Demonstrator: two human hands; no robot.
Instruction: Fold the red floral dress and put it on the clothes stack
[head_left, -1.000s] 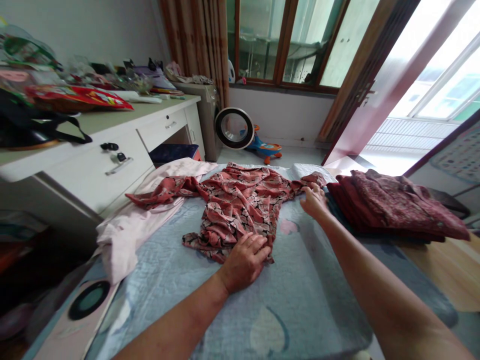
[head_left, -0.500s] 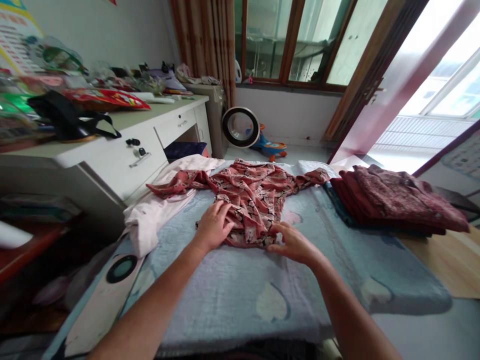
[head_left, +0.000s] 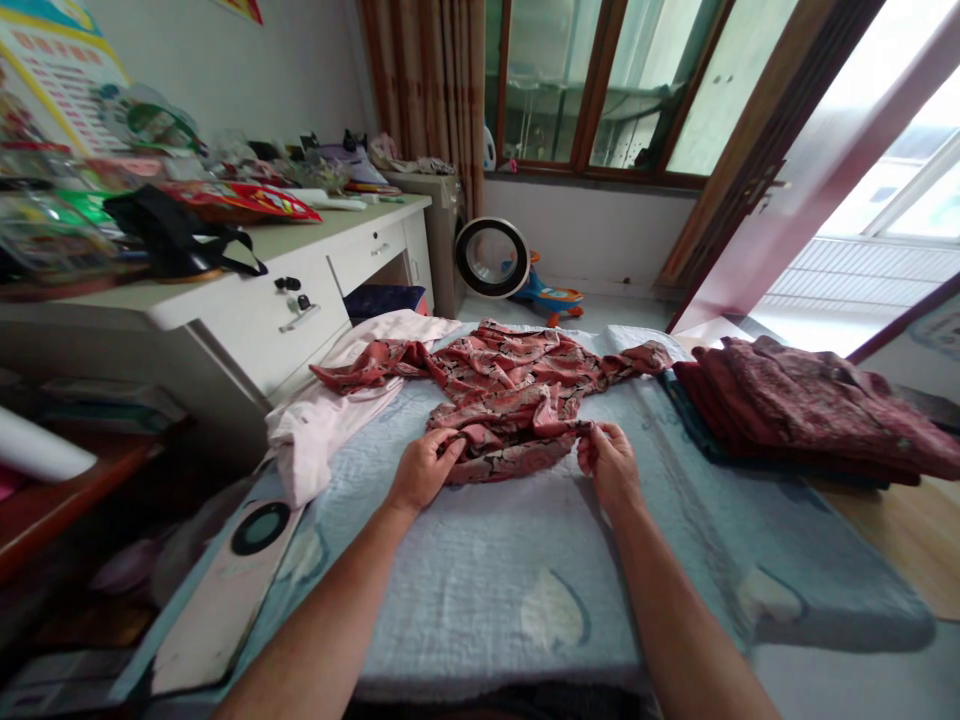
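A red patterned long-sleeved blouse lies on the blue cloth-covered table, its sleeves spread to both sides. My left hand pinches the near left part of its lower edge. At the near right corner, my right hand is closed on the hem, fingers bent round the fabric. Between the hands the lower part is bunched in loose folds and slightly raised. Beneath the left sleeve lies a pale pink garment.
A stack of folded dark red clothes sits at the right. At the table's left edge lies a flat pale board with a dark ring. A cluttered white desk stands to the left. Beyond the table are a round fan-like ring and a blue toy.
Both hands have closed on the blouse's hem, and the right has moved outward to the right. The blouse's lower part has been lifted and bunched into folds. The view has shifted slightly left.
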